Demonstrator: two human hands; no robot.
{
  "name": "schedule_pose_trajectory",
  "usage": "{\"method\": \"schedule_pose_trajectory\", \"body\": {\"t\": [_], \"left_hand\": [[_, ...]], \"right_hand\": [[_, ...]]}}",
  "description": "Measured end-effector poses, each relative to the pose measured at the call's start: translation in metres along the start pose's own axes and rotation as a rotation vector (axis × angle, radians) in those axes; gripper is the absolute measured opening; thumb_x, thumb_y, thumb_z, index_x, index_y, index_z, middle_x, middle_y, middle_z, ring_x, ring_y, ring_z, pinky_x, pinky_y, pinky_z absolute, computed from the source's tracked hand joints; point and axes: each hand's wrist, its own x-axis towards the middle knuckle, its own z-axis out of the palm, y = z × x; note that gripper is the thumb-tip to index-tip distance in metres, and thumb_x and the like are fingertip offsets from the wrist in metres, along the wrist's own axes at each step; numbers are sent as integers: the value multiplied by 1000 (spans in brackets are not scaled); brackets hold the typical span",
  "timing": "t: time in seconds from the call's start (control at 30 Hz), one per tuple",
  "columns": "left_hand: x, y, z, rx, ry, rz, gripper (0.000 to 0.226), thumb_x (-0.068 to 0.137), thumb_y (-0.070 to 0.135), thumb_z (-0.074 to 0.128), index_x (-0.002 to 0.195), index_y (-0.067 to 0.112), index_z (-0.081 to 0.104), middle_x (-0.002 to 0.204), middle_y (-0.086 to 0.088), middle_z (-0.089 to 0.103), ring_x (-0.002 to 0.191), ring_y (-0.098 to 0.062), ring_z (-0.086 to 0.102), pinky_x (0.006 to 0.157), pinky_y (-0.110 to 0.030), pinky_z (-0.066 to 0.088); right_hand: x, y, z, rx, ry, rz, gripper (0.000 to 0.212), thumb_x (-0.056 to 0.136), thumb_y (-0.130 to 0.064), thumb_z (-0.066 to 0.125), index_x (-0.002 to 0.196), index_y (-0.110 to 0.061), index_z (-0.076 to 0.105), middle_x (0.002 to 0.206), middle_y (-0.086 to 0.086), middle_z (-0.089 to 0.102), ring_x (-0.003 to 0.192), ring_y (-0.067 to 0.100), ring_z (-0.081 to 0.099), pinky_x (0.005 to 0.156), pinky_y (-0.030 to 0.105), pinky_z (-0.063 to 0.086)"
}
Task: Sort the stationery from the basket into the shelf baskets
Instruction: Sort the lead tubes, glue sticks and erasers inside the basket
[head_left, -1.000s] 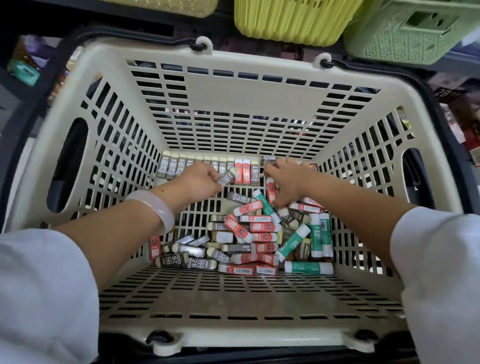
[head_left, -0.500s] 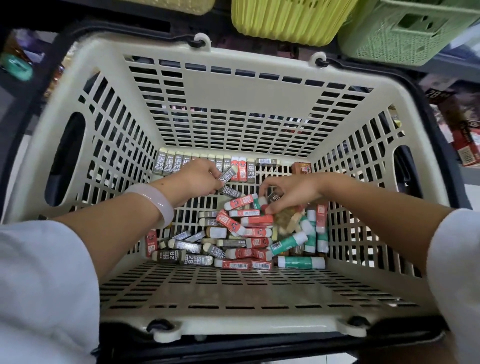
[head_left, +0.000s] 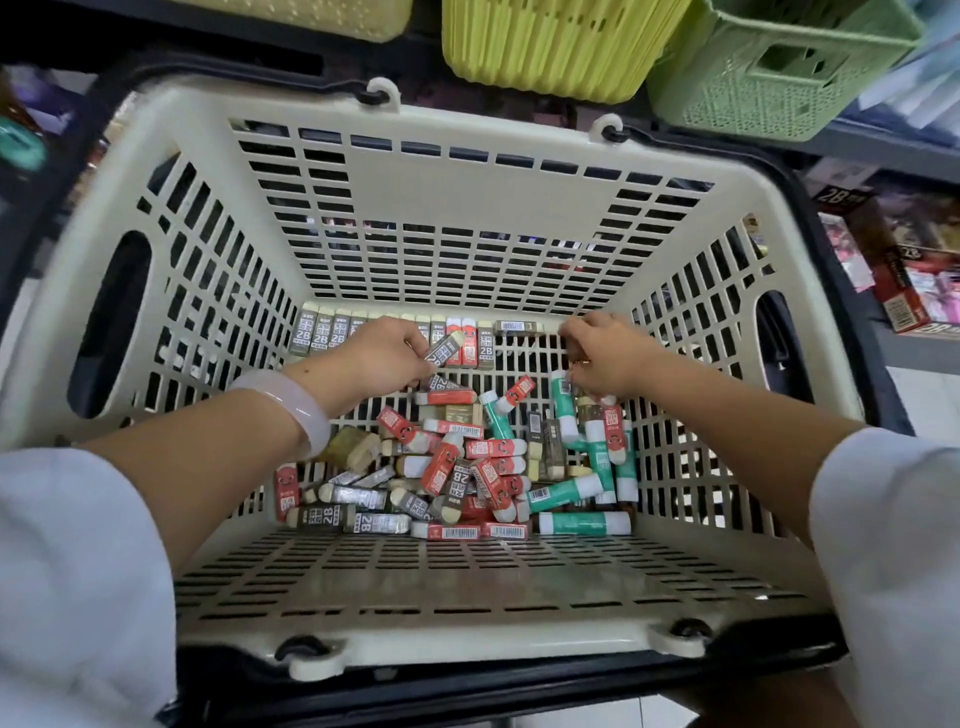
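Observation:
A cream slotted basket (head_left: 467, 119) holds a loose pile of stationery (head_left: 467, 467): red, grey "2B" and green-wrapped erasers. A neat row of grey and red erasers (head_left: 322, 332) stands along its far wall. My left hand (head_left: 384, 358) reaches in and pinches a grey 2B eraser (head_left: 444, 349) just in front of that row. At the far right corner of the floor, my right hand (head_left: 605, 353) curls its fingers round a small brown eraser (head_left: 581, 361) that is mostly hidden.
Three shelf baskets hang above the far rim: pale yellow (head_left: 322, 15), bright yellow (head_left: 556, 41) and green (head_left: 779, 67). Boxed goods (head_left: 904, 260) sit on a shelf at the right. The cream basket's near floor is bare.
My right hand left the pile and moved back to the far right corner, covering the brown eraser there. My left hand stays put with the grey eraser.

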Motion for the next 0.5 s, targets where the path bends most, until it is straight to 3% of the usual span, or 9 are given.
{"method": "schedule_pose_trajectory", "body": {"t": [0.07, 0.2, 0.3, 0.4, 0.5], "left_hand": [[1, 0, 0, 3, 4, -7, 12, 86, 11, 62, 97, 6, 59, 98, -8, 56, 93, -24, 53, 89, -35, 44], [1, -1, 0, 5, 0, -11, 13, 86, 11, 62, 98, 6, 58, 99, -11, 57, 93, -25, 54, 89, -37, 46], [0, -2, 0, 6, 4, -8, 15, 86, 10, 62, 99, 5, 58, 99, -12, 58, 94, -26, 55, 91, -39, 47], [1, -2, 0, 12, 2, -5, 16, 86, 11, 61, 101, 5, 57, 96, -10, 56, 92, -25, 54, 90, -38, 46], [0, -2, -1, 6, -2, -8, 15, 87, 11, 61, 101, 5, 58, 96, -11, 57, 92, -25, 54, 89, -37, 46]], "right_hand": [[5, 6, 8, -237, -67, -35, 67, 85, -47, 53, 141, -18, 29, 136, 17, 40, 127, 31, 35, 105, 39, 31], [14, 11, 5, -439, -125, -120, 75, 78, -58, 57, 136, -19, 32, 130, 17, 42, 123, 32, 38, 102, 39, 34], [17, 12, 0, -233, -219, -177, 58, 76, -46, 66, 122, -20, 40, 111, 10, 44, 110, 27, 47, 93, 37, 44], [17, 9, 3, 26, -270, -196, 44, 77, -32, 69, 110, -20, 42, 98, 2, 38, 91, 21, 50, 74, 30, 46], [19, 13, -3, 287, -403, -141, 33, 80, -19, 69, 100, -20, 42, 86, -1, 46, 74, 18, 54, 60, 27, 50]]}}
